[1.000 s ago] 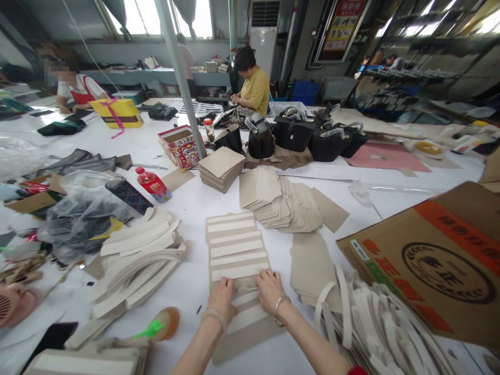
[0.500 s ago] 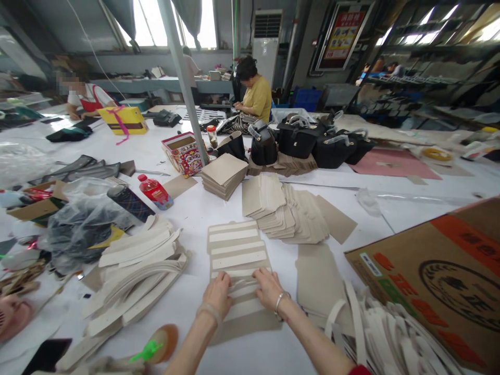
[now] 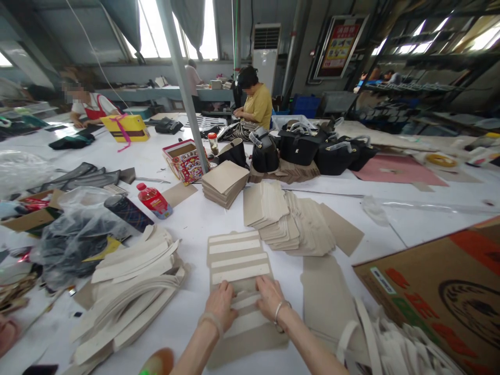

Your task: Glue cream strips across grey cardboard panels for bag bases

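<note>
A grey-beige cardboard panel (image 3: 238,255) lies flat before me, with several off-white strips (image 3: 240,272) laid across it in rows. My left hand (image 3: 222,303) is at the panel's left side, fingers curled down on the end of a pale strip (image 3: 247,298). At the right side my right hand (image 3: 271,299) grips the other end of this strip, fingers bent and thumb inward. The fingertips partly hide the strip's ends. Heaps of loose pale strips lie left (image 3: 133,286) and right (image 3: 406,338) of the panel.
Fanned cardboard panels (image 3: 289,221) and a square stack (image 3: 224,182) lie beyond my hands. A large carton (image 3: 437,291) stands at the right. Farther back are black handbags (image 3: 299,146), a red bottle (image 3: 153,200), a metal post (image 3: 183,83) and co-workers (image 3: 255,101).
Both hands have shifted slightly down in the picture, still at the same strip. The whole view has tilted a little, so the bench things sit lower.
</note>
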The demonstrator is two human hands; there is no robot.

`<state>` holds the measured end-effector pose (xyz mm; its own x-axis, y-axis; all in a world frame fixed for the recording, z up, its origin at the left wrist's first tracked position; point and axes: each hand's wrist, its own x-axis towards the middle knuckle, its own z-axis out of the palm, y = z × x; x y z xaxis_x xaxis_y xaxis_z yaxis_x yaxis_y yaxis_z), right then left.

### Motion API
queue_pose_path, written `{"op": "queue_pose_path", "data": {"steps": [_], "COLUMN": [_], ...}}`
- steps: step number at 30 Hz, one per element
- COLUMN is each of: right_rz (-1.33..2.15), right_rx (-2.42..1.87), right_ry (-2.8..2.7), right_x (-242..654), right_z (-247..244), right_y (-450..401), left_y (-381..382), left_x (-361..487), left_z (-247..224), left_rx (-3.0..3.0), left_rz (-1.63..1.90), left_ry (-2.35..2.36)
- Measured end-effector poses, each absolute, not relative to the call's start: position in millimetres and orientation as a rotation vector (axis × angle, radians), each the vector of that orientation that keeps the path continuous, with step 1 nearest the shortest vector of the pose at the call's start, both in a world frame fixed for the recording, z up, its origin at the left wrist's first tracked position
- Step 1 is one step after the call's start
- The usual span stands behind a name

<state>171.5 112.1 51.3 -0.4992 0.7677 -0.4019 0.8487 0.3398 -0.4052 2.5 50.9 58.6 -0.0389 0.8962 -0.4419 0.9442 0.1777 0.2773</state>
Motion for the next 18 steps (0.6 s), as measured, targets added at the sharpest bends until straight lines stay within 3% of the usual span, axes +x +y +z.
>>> {"op": "queue_pose_path", "data": {"steps": [7,18], "right_rz": [-0.811,-0.646], "right_rx": [1.361,1.280], "right_ry": [2.551,2.621], "right_x": [179.0,126.1], "right_z": [51.2,63.1], "right_y": [103.0,205.8], "left_y": [38.5,129.2], "left_x": [0.3,-32.4], "left_z": [62.3,67.6], "left_rx": [1.567,1.757], "left_rz": [-0.109,-0.072], "left_ry": [1.855,1.989]}}
